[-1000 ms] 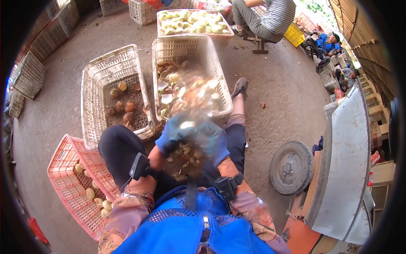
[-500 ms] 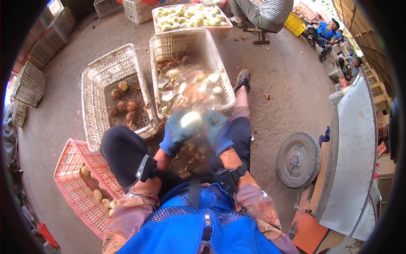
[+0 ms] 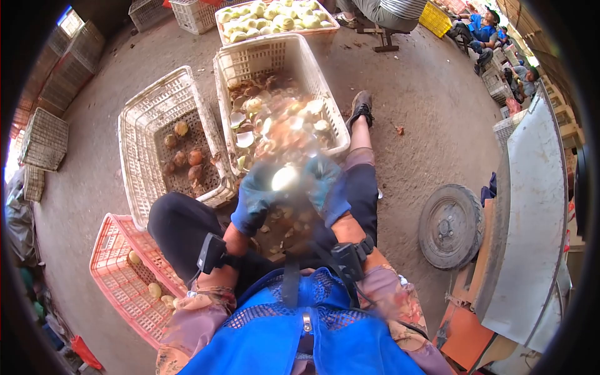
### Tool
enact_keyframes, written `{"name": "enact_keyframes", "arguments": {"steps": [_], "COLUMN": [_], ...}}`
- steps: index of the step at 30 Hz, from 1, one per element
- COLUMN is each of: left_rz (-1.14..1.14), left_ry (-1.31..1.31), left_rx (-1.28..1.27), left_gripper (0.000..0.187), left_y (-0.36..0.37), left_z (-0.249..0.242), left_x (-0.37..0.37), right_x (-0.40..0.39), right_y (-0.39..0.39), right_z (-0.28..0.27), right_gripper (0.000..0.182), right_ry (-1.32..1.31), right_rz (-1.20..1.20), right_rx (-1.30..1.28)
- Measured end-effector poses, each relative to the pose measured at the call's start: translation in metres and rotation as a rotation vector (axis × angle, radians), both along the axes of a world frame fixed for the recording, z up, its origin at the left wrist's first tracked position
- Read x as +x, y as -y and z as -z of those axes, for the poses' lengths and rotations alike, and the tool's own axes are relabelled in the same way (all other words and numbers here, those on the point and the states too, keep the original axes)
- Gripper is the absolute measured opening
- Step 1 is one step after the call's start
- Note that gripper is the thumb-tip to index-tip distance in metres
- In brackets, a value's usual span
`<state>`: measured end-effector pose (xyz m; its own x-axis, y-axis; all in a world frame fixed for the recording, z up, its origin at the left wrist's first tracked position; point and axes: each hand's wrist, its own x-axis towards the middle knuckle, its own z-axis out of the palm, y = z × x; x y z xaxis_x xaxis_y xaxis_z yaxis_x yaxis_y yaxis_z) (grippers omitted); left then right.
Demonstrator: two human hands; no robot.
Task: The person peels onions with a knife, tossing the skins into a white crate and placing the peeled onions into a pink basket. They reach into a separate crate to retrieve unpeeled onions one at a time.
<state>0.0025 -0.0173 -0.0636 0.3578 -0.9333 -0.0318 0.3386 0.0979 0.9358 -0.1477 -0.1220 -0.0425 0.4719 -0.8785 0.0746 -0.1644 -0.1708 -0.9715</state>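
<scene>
A pale peeled onion [image 3: 285, 178] sits between my gloved hands, above the near end of a white crate [image 3: 342, 125] of onion skins and scraps. My left hand [image 3: 255, 192], in a blue-green glove, is closed around the onion's left side. Just right of the onion, my right hand [image 3: 327, 189] has its fingers curled in; a blur hides what they hold, if anything. To the left, several brown unpeeled onions [image 3: 195, 157] lie in a second white crate [image 3: 132, 134].
A tub of peeled onions [image 3: 284, 22] stands beyond the scrap crate. A red crate [image 3: 115, 275] with pale onions is at lower left. Scraps [image 3: 281, 228] lie between my legs. A wheel [image 3: 450, 226] and metal sheet [image 3: 531, 219] stand at right. Other people sit farther back.
The view has shifted slightly. My left hand remains on the onion, and my right hand stays close beside it with a small shift in pose.
</scene>
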Motion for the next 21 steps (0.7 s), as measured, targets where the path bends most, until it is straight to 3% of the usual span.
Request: {"name": "enact_keyframes", "arguments": {"steps": [1, 3, 7, 10, 12, 15, 16, 17, 19, 20, 21], "left_rz": [0.001, -0.056, -0.061, -0.040, 0.098, 0.056, 0.004, 0.001, -0.134, -0.142, -0.146], "left_ry": [0.001, 0.035, -0.167, -0.047, 0.143, 0.102, -0.067, -0.062, -0.621, -0.466, -0.464], "left_rx": [0.001, -0.045, -0.117, -0.032, 0.115, 0.207, 0.115, 0.115, 0.006, -0.016, -0.015], "left_gripper": [0.051, 0.051, 0.051, 0.052, 0.054, 0.052, 0.050, 0.050, 0.048, 0.046, 0.046], "left_y": [0.000, 0.000, 0.003, 0.003, 0.003, 0.000, 0.001, 0.003, 0.003, 0.003, 0.003], "left_z": [-0.002, -0.005, -0.013, -0.016, -0.015, -0.014, -0.003, -0.002, 0.000, 0.013, 0.029], "left_x": [-0.001, -0.004, -0.002, 0.007, 0.015, 0.019, 0.019, 0.015, 0.005, 0.005, 0.008], "right_x": [0.000, 0.000, 0.001, 0.008, 0.013, 0.017, 0.016, 0.013, 0.001, 0.004, 0.005], "right_y": [0.001, -0.002, -0.009, -0.011, -0.010, -0.005, -0.010, -0.003, 0.015, 0.010, 0.013], "right_z": [0.011, 0.024, 0.015, -0.002, -0.007, -0.011, -0.017, 0.000, 0.049, 0.017, 0.024], "right_gripper": [0.006, 0.008, 0.009, 0.011, 0.011, 0.020, 0.018, 0.018, 0.014, 0.019, 0.019], "right_ry": [0.001, 0.189, 0.312, 0.390, 0.381, 0.411, 0.477, 0.482, 0.347, 0.311, 0.313], "right_rz": [0.001, 0.108, 0.090, 0.065, 0.019, -0.063, 0.070, 0.065, -0.012, 0.040, 0.036], "right_rx": [0.001, 0.401, 0.425, 0.441, 0.207, 0.441, 0.635, 0.636, 0.330, 0.500, 0.502]}}
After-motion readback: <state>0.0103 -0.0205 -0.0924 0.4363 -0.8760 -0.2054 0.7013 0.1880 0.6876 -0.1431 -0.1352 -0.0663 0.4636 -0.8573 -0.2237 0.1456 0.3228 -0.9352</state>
